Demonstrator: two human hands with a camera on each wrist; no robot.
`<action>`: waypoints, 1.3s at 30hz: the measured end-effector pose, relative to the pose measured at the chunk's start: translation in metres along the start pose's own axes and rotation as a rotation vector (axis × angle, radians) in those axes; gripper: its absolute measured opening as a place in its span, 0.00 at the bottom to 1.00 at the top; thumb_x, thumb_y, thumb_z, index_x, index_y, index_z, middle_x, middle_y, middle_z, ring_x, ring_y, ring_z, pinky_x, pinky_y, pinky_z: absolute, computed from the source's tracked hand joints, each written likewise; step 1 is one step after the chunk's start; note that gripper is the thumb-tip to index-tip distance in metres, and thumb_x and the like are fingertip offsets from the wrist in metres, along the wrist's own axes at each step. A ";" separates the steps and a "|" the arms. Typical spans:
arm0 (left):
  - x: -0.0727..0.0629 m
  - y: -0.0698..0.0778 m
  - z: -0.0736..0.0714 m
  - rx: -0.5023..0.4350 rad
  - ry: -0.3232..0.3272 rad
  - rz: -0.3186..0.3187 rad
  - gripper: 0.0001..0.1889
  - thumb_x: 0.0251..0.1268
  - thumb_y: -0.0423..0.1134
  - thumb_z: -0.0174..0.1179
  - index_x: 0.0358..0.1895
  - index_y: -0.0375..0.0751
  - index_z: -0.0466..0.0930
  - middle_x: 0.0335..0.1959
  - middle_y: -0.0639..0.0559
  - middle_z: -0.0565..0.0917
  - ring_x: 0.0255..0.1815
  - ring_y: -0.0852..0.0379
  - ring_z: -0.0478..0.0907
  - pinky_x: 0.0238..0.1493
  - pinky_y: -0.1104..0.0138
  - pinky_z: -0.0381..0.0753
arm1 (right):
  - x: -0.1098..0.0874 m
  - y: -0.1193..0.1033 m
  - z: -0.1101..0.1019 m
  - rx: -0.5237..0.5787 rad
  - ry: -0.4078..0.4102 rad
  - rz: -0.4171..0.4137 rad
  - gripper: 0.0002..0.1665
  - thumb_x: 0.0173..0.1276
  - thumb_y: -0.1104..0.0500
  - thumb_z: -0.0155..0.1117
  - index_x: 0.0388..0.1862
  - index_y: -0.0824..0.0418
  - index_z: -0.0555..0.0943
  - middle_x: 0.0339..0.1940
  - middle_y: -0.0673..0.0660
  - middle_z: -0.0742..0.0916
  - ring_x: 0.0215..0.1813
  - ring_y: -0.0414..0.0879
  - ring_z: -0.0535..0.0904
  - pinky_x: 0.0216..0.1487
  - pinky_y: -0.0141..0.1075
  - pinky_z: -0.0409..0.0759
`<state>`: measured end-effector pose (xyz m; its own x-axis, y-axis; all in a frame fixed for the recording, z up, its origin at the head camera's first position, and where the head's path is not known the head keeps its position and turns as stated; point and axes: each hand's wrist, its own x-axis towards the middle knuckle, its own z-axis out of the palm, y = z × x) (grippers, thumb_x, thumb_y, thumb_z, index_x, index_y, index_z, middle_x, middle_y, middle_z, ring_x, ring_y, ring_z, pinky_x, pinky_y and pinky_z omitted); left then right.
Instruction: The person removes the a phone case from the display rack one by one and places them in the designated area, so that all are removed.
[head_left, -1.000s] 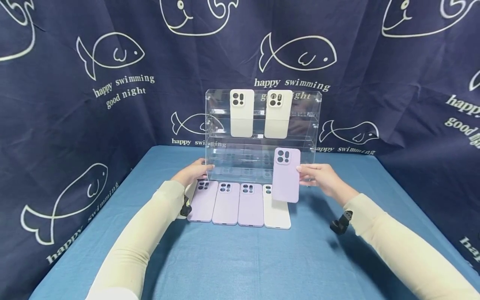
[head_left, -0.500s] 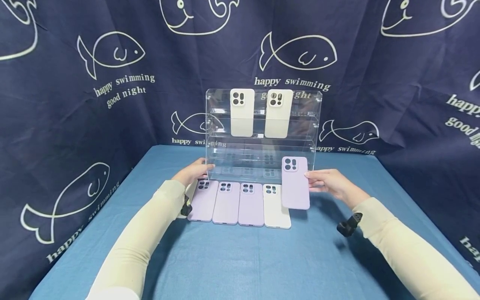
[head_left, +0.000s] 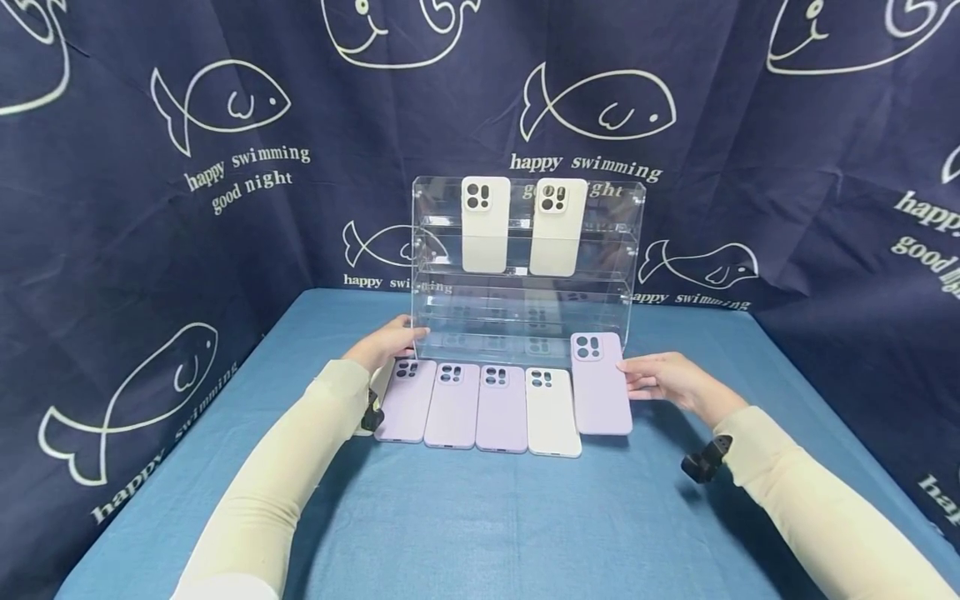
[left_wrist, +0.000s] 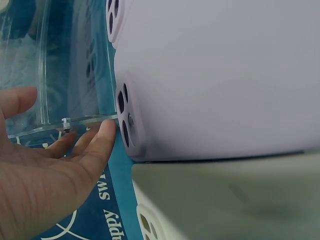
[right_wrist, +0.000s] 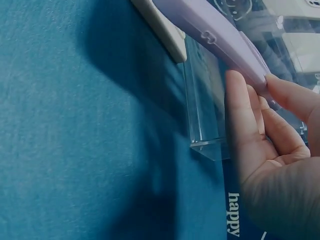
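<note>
In the head view, my right hand point(head_left: 667, 379) pinches a lilac phone case point(head_left: 602, 387) by its right edge. The case is tilted and held at the right end of a row of cases. In the right wrist view, my thumb and fingers point(right_wrist: 240, 100) meet at its edge. My left hand point(head_left: 386, 342) is at the left side of a transparent acrylic display rack point(head_left: 517, 317). In the left wrist view its fingers point(left_wrist: 102, 142) touch the rack's side panel, with the thumb apart from them. Beside that hand lie lilac cases point(head_left: 452, 412) and a white case point(head_left: 555, 417).
Two cream phone cases point(head_left: 485, 237) stand on the rack's upper part. Another pale case point(left_wrist: 225, 195) lies at the left end of the row, mostly hidden by my left wrist. A blue cloth point(head_left: 480, 517) covers the table. Dark fish-print curtains point(head_left: 225, 233) hang behind.
My right hand has carried the lilac case down and to the right, from in front of the white case to beside it. The left hand has stayed at the rack.
</note>
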<state>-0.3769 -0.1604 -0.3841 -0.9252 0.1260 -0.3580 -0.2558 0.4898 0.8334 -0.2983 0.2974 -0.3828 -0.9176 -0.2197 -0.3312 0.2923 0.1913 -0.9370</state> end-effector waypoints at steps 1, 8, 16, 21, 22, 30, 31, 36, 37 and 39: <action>0.000 0.000 0.000 0.002 0.000 -0.002 0.38 0.75 0.47 0.49 0.78 0.37 0.39 0.76 0.35 0.53 0.72 0.42 0.62 0.74 0.55 0.67 | 0.000 0.002 -0.001 -0.002 -0.007 0.002 0.06 0.69 0.59 0.63 0.32 0.54 0.84 0.30 0.51 0.86 0.35 0.40 0.83 0.48 0.37 0.88; 0.003 -0.002 0.000 0.003 -0.001 -0.009 0.39 0.75 0.48 0.49 0.78 0.37 0.39 0.76 0.35 0.53 0.72 0.41 0.63 0.75 0.54 0.64 | -0.002 0.016 -0.003 -0.007 -0.038 0.019 0.07 0.71 0.60 0.60 0.33 0.54 0.84 0.30 0.51 0.85 0.36 0.41 0.82 0.47 0.37 0.88; 0.003 -0.003 0.001 -0.011 0.003 -0.008 0.38 0.75 0.46 0.49 0.77 0.37 0.39 0.76 0.35 0.54 0.72 0.41 0.63 0.76 0.54 0.64 | -0.001 0.022 0.002 -0.011 -0.012 0.070 0.11 0.69 0.59 0.63 0.45 0.66 0.82 0.29 0.53 0.84 0.34 0.42 0.82 0.46 0.37 0.89; 0.001 -0.001 0.001 0.008 0.000 -0.005 0.39 0.75 0.47 0.48 0.78 0.37 0.37 0.76 0.34 0.53 0.72 0.40 0.63 0.76 0.53 0.62 | 0.000 0.025 0.004 -0.022 0.013 0.079 0.19 0.70 0.59 0.62 0.52 0.73 0.77 0.29 0.53 0.85 0.33 0.41 0.82 0.44 0.35 0.89; 0.001 -0.001 0.001 0.012 -0.001 -0.005 0.39 0.75 0.48 0.48 0.78 0.37 0.37 0.76 0.34 0.52 0.72 0.40 0.64 0.77 0.53 0.62 | 0.000 0.025 0.004 -0.022 0.017 0.081 0.19 0.70 0.60 0.62 0.52 0.74 0.77 0.29 0.53 0.85 0.34 0.41 0.82 0.44 0.35 0.89; 0.001 -0.001 0.001 0.006 0.001 -0.001 0.39 0.75 0.48 0.49 0.78 0.37 0.37 0.76 0.34 0.52 0.72 0.40 0.63 0.77 0.53 0.61 | 0.002 0.031 0.006 -0.029 0.024 0.110 0.19 0.69 0.58 0.64 0.51 0.72 0.77 0.29 0.52 0.85 0.33 0.41 0.82 0.44 0.35 0.89; 0.001 -0.002 0.001 0.002 0.001 0.001 0.39 0.75 0.47 0.49 0.78 0.37 0.38 0.76 0.34 0.52 0.72 0.40 0.63 0.76 0.53 0.62 | 0.002 0.031 0.006 -0.028 0.025 0.112 0.19 0.69 0.59 0.64 0.50 0.72 0.78 0.28 0.52 0.85 0.33 0.41 0.82 0.43 0.35 0.89; 0.003 -0.003 0.001 -0.014 0.001 0.014 0.38 0.76 0.46 0.48 0.77 0.36 0.38 0.76 0.34 0.51 0.73 0.40 0.61 0.76 0.54 0.64 | 0.002 0.031 0.005 -0.035 0.010 0.110 0.14 0.69 0.59 0.64 0.46 0.70 0.80 0.28 0.52 0.87 0.33 0.41 0.84 0.44 0.36 0.89; 0.003 -0.003 0.001 -0.018 0.001 0.015 0.38 0.76 0.46 0.48 0.77 0.36 0.38 0.76 0.35 0.51 0.73 0.40 0.61 0.76 0.54 0.64 | 0.002 0.031 0.005 -0.036 0.010 0.111 0.14 0.69 0.59 0.64 0.45 0.69 0.81 0.28 0.52 0.87 0.32 0.41 0.84 0.44 0.36 0.89; 0.003 -0.003 0.002 -0.014 0.000 0.019 0.38 0.76 0.46 0.48 0.77 0.36 0.38 0.76 0.35 0.51 0.73 0.40 0.61 0.76 0.55 0.64 | 0.002 0.031 0.005 -0.044 0.005 0.116 0.13 0.69 0.59 0.64 0.45 0.69 0.81 0.28 0.52 0.87 0.33 0.41 0.84 0.44 0.36 0.89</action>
<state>-0.3783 -0.1600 -0.3882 -0.9300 0.1354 -0.3418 -0.2419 0.4748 0.8462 -0.2894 0.2978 -0.4130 -0.8798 -0.1888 -0.4362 0.3843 0.2574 -0.8866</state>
